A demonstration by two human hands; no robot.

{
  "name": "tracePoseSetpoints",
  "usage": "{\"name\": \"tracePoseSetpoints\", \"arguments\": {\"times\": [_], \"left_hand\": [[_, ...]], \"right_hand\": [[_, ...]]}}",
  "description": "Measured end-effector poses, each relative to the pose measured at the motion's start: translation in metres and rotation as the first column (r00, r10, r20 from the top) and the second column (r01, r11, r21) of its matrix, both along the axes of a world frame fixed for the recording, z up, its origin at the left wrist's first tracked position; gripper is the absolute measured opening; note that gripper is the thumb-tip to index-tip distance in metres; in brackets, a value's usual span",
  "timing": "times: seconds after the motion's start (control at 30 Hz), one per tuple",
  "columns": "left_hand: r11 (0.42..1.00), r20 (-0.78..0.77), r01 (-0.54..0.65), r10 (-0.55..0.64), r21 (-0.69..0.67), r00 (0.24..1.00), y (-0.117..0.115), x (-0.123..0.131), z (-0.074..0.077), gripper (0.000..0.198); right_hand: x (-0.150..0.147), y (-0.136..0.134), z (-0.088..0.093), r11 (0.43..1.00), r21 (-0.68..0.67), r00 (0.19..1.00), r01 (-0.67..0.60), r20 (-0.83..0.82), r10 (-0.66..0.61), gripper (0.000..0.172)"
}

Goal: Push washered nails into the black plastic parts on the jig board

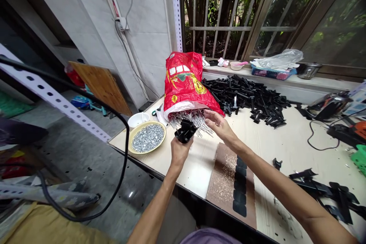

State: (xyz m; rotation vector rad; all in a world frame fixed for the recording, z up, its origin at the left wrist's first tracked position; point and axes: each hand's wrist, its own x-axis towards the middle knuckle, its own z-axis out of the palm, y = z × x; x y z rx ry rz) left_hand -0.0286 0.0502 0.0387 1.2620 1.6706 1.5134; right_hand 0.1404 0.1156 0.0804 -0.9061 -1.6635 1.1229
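Note:
My left hand [180, 152] is closed around a bunch of black plastic pieces [185, 130], held upright above the table. Just to its right, my right hand [217, 122] reaches to the mouth of a red plastic bag [183, 90], fingers stretched out and thumb apart. Long thin metal pins [190, 116] spill from that bag onto the table, close to the right fingertips; whether the fingers touch any is unclear. At the left, a yellow bowl [130, 145] holds many small silvery metal parts [148, 138].
Behind the bag lies a large heap of black plastic pieces [248, 97]. A brown board [220, 175] carrying a row of black pads [239, 187] lies near the front edge. More black parts [328, 194] lie at right. A black cable [126, 152] loops at left.

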Motion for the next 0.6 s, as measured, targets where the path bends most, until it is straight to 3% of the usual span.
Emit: {"name": "tracePoseSetpoints", "arguments": {"times": [0.1,0.17,0.23,0.3,0.43,0.5,0.6], "left_hand": [[0.994,-0.052,-0.104,0.106,0.043,0.993,0.005,0.0,-0.001,0.026],[0.994,-0.038,-0.086,0.089,0.065,0.995,0.006,0.004,-0.001,0.027],[0.999,-0.021,0.007,-0.006,0.051,1.0,0.005,0.01,-0.001,0.03],[0.984,0.019,0.181,-0.181,0.0,0.983,0.003,0.013,0.0,0.033],[0.865,0.288,0.501,-0.471,-0.038,0.834,0.001,0.009,0.001,0.038],[0.835,0.41,0.55,-0.493,-0.027,0.767,0.001,0.004,-0.001,0.041],[0.85,0.428,0.525,-0.459,-0.043,0.779,0.005,0.0,-0.006,0.041]], "right_hand": [[-0.005,-0.013,-0.028,0.998,-0.019,0.995,-0.066,0.077,0.068,0.058],[-0.015,-0.022,-0.042,0.99,-0.012,0.983,-0.141,0.119,0.142,0.063],[-0.027,-0.027,-0.05,0.985,-0.01,0.981,-0.172,0.089,0.172,0.061],[-0.036,-0.029,-0.051,0.986,-0.06,0.988,-0.153,0.009,0.154,0.05],[-0.04,-0.027,-0.041,0.944,-0.275,0.978,-0.181,-0.148,0.145,0.043],[-0.037,-0.024,-0.039,0.897,-0.365,0.959,-0.248,-0.227,0.173,0.043],[-0.032,-0.02,-0.042,0.853,-0.467,0.961,-0.233,-0.248,0.126,0.036]]}}
